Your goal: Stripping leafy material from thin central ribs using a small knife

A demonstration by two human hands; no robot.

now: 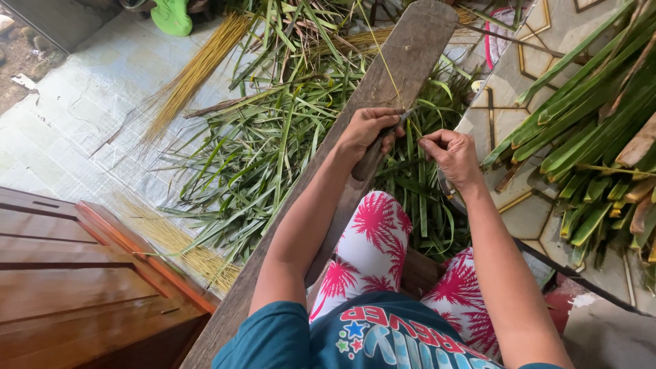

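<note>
Your left hand [369,130] hides most of the clamped knife [374,154]; your right hand [451,154] pinches a thin leaf rib [389,72], over the plank [396,61].

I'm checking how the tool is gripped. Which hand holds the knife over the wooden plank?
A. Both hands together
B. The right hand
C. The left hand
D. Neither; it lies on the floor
C: the left hand is wrapped around the knife handle over the wooden plank, while the right hand only pinches a thin leaf strip.
</note>
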